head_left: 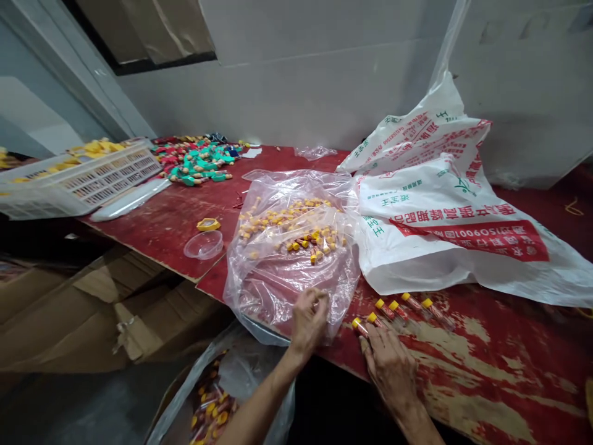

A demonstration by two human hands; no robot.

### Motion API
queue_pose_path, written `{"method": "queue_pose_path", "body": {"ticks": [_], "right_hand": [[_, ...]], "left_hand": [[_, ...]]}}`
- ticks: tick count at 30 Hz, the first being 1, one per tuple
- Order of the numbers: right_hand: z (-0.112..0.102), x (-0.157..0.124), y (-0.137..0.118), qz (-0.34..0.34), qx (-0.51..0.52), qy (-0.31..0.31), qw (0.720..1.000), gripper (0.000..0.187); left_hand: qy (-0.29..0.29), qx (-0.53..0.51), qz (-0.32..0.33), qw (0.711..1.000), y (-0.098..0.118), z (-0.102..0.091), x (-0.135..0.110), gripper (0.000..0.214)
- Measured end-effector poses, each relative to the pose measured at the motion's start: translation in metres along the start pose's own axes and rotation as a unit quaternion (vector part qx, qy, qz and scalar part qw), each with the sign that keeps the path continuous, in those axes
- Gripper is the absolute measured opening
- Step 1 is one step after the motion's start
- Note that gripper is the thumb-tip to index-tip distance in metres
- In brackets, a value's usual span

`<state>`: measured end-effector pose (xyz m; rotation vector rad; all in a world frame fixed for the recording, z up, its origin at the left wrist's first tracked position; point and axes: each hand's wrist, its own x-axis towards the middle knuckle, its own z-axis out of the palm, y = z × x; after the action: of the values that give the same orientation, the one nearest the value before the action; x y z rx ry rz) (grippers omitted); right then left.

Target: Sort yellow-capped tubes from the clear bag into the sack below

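My left hand [309, 320] is closed in a pinch above the near part of a clear plastic bag [278, 287]; what its fingers hold, if anything, is hidden. Inside that bag, small yellow-capped pieces [315, 238] lie in a heap. On the red table, my right hand [391, 368] rests with fingers stretched forward over yellow-capped clear tubes [360, 327], touching them and partly covering two. Just beyond its fingertips, several more such tubes [398, 311] lie in a loose row, with reddish contents showing through.
A printed white sack [445, 216] spreads over the table's right side. At left are a white basket [115, 173] of yellow pieces, a pile of green and red figures [199, 162] and a clear round lid [202, 245]. A lined box [176, 402] of yellow-capped tubes stands below the table edge.
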<state>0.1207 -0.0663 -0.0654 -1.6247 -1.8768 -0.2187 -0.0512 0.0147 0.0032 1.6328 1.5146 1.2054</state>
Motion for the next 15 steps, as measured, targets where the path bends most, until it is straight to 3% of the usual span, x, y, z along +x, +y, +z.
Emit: {"method": "queue_pose_path", "body": {"ticks": [3,7,10,15], "right_hand": [[0.005,0.003,0.001,0.004,-0.076,0.029,0.997,0.031],[0.000,0.006,0.003,0.005,-0.076,0.051,0.996,0.033],[-0.010,0.019,0.023,0.019,-0.074,0.046,0.996,0.032],[-0.027,0.078,0.094,0.123,-0.182,-0.004,0.975,0.025]], "left_hand": [[0.076,0.126,0.007,0.989,-0.017,-0.008,0.053,0.015],[0.060,0.174,0.006,0.983,-0.035,0.002,0.105,0.006],[0.037,0.184,0.014,0.982,-0.042,0.015,0.121,0.002],[0.036,0.175,0.016,0.984,-0.051,0.016,0.126,0.010]]}}
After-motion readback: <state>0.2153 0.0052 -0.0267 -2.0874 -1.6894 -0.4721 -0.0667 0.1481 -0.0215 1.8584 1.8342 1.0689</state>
